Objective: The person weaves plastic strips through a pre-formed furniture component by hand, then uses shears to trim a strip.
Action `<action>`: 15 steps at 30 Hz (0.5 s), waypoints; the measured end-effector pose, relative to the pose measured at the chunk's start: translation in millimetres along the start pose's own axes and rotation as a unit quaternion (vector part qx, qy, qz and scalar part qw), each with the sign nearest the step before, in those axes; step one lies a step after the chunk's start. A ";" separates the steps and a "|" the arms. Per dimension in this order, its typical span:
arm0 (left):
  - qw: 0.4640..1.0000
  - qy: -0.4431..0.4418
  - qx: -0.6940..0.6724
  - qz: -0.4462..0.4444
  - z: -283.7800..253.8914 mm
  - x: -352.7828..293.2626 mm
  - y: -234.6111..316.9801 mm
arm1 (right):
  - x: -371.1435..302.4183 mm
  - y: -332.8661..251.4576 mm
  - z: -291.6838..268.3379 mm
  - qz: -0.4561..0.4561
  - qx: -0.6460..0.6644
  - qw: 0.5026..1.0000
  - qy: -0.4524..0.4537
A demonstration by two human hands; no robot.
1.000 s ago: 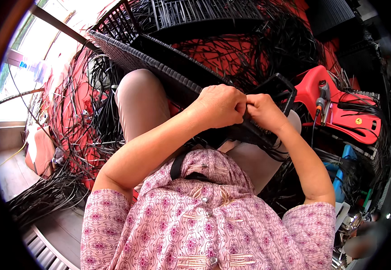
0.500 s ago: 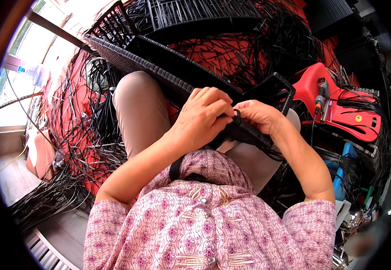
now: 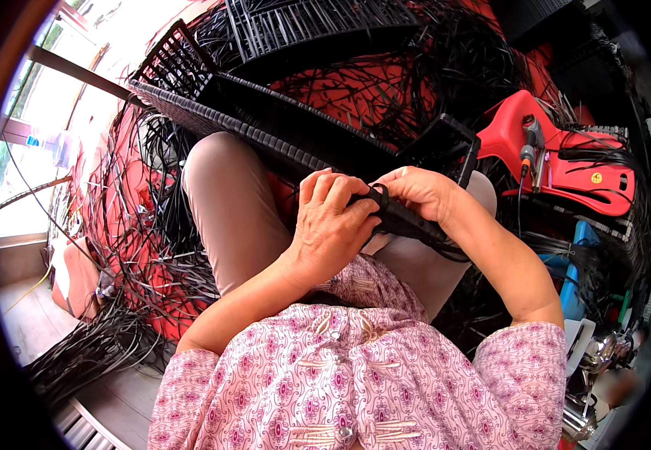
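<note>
Both hands meet on the lap at the near edge of one black woven frame [image 3: 295,146]: the left hand [image 3: 333,225] and right hand [image 3: 415,191] pinch one black strip [image 3: 380,196] there. Loose strips [image 3: 138,225] crowd the floor all round, leaving little free room; one red tool [image 3: 565,161] lies to the right.

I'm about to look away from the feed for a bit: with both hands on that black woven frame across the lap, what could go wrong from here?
1. The left hand and right hand pinch a black strip at the black woven frame; if it slips, the weave may loosen.
2. The frame lies slanted across the lap and could slide off.
3. Loose black strips crowd the floor and could snag or tangle.
</note>
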State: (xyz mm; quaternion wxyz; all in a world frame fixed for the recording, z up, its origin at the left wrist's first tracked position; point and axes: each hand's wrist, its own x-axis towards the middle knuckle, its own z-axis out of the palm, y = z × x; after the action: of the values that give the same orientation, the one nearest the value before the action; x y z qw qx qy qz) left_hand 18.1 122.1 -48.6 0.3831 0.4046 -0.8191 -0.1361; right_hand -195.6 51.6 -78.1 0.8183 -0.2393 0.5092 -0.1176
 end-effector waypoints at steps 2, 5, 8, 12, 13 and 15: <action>1.000 0.001 0.013 -0.005 0.2 1.1 3.8 | -1.3 0.6 -1.6 -0.007 0.012 1.000 -0.021; 1.000 0.014 0.003 -0.011 3.1 2.1 4.3 | -2.6 0.9 -5.6 -0.018 0.000 0.998 -0.052; 0.998 0.049 -0.044 -0.019 4.0 5.2 -3.3 | -15.5 -5.9 -0.6 -0.048 -0.055 0.997 -0.029; 0.991 0.018 -0.132 -0.014 -7.3 -2.4 -5.3 | -42.8 -2.8 17.9 -0.168 -0.063 0.983 0.048; 0.990 0.018 -0.137 -0.011 -7.2 -4.6 -4.6 | -47.3 1.2 19.1 -0.185 -0.078 0.978 0.049; 0.990 0.020 -0.143 -0.005 -7.4 -7.6 -3.9 | -54.3 8.2 21.4 -0.220 -0.108 0.968 0.048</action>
State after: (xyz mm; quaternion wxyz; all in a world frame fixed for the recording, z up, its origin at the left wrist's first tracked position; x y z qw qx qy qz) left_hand 28.6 126.1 -49.6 0.4525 0.3527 -0.7814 -0.2455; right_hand -201.6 88.1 -32.2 0.7163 -0.4267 0.4923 -0.2501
